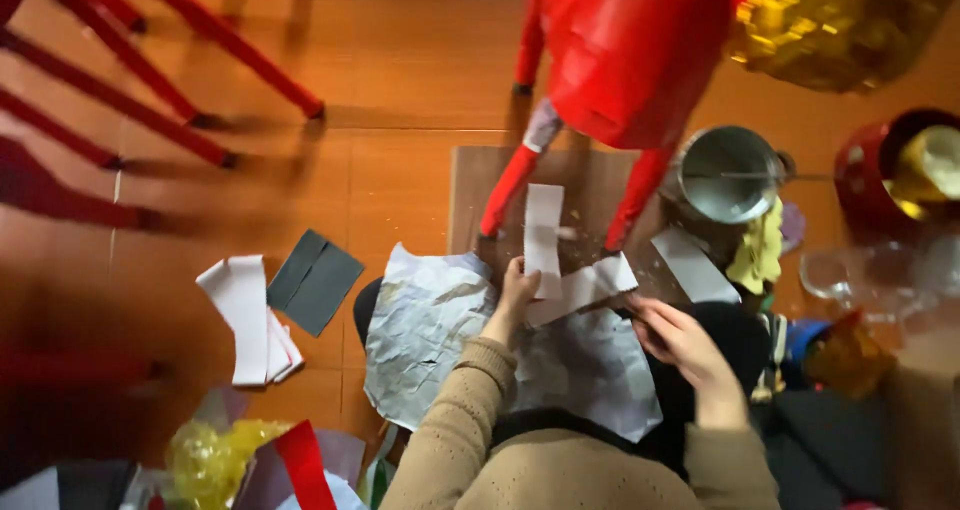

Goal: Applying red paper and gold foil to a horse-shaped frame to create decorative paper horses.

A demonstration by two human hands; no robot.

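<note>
At frame centre, the left hand (517, 292) pinches a white paper strip (543, 238) standing upright; the right hand (680, 342) grips a brush (612, 304) just right of it.

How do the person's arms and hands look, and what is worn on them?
Both arms wear long sleeves of a tan, ribbed knit sweater. The left sleeve ends in a snug cuff at the wrist; the right sleeve is of the same knit. The left hand and right hand are bare: no gloves, and no rings or watch can be made out in this blurred view.
</note>
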